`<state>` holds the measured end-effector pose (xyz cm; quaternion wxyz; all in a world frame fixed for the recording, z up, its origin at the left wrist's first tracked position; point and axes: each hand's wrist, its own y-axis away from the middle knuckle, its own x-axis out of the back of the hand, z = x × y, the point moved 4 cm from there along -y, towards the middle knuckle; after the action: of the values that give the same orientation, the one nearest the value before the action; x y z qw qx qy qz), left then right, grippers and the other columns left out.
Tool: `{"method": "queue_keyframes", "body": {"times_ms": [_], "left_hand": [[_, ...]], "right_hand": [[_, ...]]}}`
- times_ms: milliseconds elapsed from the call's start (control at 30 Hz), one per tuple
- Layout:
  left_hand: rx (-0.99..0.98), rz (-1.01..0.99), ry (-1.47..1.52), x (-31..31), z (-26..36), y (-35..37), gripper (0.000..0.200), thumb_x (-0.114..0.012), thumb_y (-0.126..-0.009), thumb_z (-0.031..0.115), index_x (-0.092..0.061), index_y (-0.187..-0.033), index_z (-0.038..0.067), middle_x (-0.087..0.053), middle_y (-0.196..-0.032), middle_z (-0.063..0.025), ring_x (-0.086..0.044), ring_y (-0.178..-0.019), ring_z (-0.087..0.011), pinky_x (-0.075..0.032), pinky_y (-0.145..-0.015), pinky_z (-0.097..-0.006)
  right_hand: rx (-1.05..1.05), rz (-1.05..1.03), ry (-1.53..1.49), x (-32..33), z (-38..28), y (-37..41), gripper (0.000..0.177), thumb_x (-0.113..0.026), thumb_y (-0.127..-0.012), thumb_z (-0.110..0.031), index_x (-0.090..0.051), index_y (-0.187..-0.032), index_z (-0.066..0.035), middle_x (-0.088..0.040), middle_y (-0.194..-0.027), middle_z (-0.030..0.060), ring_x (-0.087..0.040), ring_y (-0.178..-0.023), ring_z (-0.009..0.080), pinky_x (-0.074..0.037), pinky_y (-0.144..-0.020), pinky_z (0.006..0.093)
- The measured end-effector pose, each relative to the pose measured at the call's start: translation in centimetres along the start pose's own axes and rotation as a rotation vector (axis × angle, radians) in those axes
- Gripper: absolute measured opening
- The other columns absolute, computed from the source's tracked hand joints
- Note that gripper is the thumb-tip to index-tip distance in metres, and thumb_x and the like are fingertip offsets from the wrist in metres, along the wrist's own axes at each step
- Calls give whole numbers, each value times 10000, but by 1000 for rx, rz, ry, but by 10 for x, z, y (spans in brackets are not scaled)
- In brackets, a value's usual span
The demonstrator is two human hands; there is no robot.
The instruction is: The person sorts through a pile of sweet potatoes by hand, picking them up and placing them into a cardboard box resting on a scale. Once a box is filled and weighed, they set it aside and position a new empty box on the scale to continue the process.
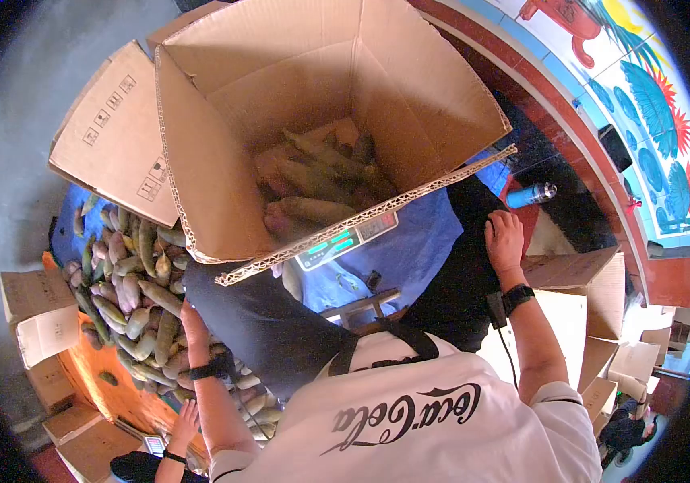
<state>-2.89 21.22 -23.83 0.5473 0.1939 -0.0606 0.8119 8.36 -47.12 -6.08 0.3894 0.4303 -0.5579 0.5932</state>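
My left hand (pixel 194 325) reaches down beside my left knee, at the edge of a heap of long green and purplish vegetables (pixel 132 282). Its fingers are mostly hidden, and I cannot tell whether they hold anything. On my right thigh lies my right hand (pixel 504 233), fingers stretched out, nothing in it. In front of me stands a large cardboard box (pixel 248 88) with its flaps up and several of the same vegetables (pixel 321 173) at the bottom. A digital scale (pixel 345 240) with a lit display shows under the box's near edge.
Blue sheeting (pixel 409 249) lies under the scale. A blue bottle (pixel 532 195) lies at the right, with cardboard boxes (pixel 578 274) nearer me. Another person's hand (pixel 186 423) is at lower left, close to a phone-like device (pixel 155 445). More boxes (pixel 43 318) stand far left.
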Motion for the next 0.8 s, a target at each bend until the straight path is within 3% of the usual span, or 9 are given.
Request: {"method": "queue_keyframes", "body": {"times_ms": [67,100,467,800], "left_hand": [[280,-1,237,7,-55,4,190,-445,-825,87,-580,-937,12,-629,-896,-138,-603,-783,-237,-461,-666,-351],[309,-8,220,6,-63,9,190,-446,-825,88,-581,-936,13,-629,-896,-137,-603,-783,-237,-461,-666,-351],[399,-264,-352,-16,-148,83,187,-451,-823,103,-587,-925,25,-629,-891,-134,-604,-787,-236,-466,-669,-349],[370,-416,-733,-34,-182,107,184,-456,-821,116,-593,-914,37,-629,-886,-130,-605,-791,-236,-471,-671,-348]], "right_hand": [[17,14,2,1,-1,-1,140,-564,-757,-110,-554,-888,-60,-552,-942,78,-505,-887,264,-403,-762,370],[14,8,6,1,-1,-1,141,-566,-756,-109,-554,-888,-60,-552,-941,77,-506,-888,262,-403,-763,370],[46,7,36,0,-3,-1,136,-563,-758,-105,-561,-884,-53,-554,-938,82,-508,-890,267,-405,-770,373],[32,-41,51,-4,-2,-2,154,-572,-757,-139,-568,-885,-54,-558,-957,87,-505,-914,276,-402,-773,391]]}}
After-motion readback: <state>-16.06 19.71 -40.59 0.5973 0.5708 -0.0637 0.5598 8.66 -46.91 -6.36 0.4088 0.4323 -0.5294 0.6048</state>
